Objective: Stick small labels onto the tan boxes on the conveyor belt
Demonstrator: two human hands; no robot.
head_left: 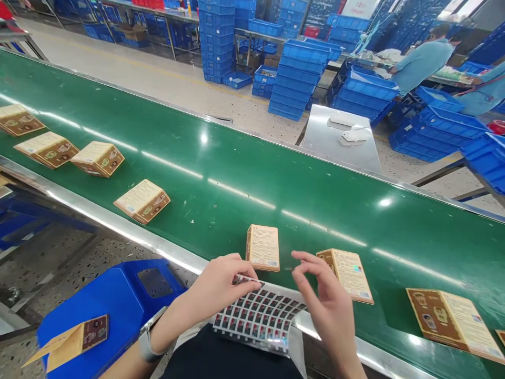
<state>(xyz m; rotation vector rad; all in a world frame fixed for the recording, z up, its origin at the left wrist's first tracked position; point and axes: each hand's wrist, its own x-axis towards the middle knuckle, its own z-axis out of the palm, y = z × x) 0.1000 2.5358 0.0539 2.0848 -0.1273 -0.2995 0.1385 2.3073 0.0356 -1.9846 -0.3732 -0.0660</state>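
The scene is bright. Broken white streaks and two round glints reflect off the green belt (221, 158), and the metal rail (118, 223) gleams along its near edge. At upper right a window (465, 8) washes out to white. Glare touches the patterned sheet (252, 316). Wide-angle distortion tilts the outer areas; distant crates (298, 79) look soft.

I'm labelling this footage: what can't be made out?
In the head view:
Gridded sheet: partly covered by the left hand.
Its grid's printing: too small to read.
Box beyond the right hand: lower left hidden by that hand.
Rightmost box: cut off by the picture's right edge.
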